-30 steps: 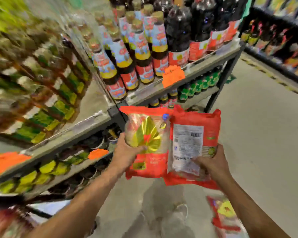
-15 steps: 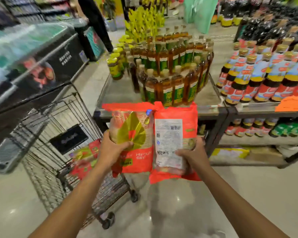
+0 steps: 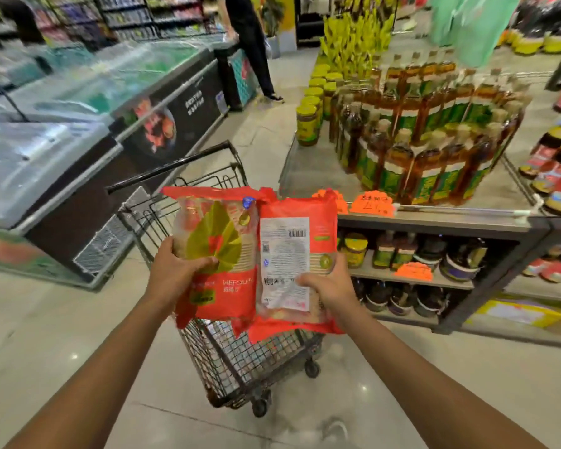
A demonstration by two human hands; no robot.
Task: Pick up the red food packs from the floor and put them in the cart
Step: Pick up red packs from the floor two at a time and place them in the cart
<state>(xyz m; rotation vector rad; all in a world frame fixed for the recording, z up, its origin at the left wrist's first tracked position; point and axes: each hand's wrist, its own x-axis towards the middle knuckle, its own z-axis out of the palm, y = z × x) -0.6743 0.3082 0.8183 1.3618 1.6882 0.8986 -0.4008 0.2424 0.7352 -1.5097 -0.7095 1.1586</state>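
Red plastic fills the middle of the head view: the left hand (image 3: pixel 175 273) grips a red plastic food pack with a yellow-green fan print (image 3: pixel 221 234) by its lower half, thumb across the front and fingers curled behind. The right hand (image 3: pixel 332 286) grips a second red food pack turned to its white back label (image 3: pixel 289 251) the same way. Both packs stand upright, edges touching, in front of the black wire shopping cart (image 3: pixel 240 361), seemingly above its basket. The film looks slick and each pack is held low in one hand, so a top could fold over or the pack could slip. Let go short of the rim, one would land on the pale tiled floor (image 3: pixel 78 335). The cart sits on castors and may roll if knocked. A wide swing right could reach the metal shelf of amber glass bottles (image 3: pixel 434 163). White letters on the left pack read roughly "WEFOLEN"; the characters beneath are blurred. The back label shows a barcode and fine print too small to read. Orange price tags (image 3: pixel 371 204) on the shelf edge are illegible.
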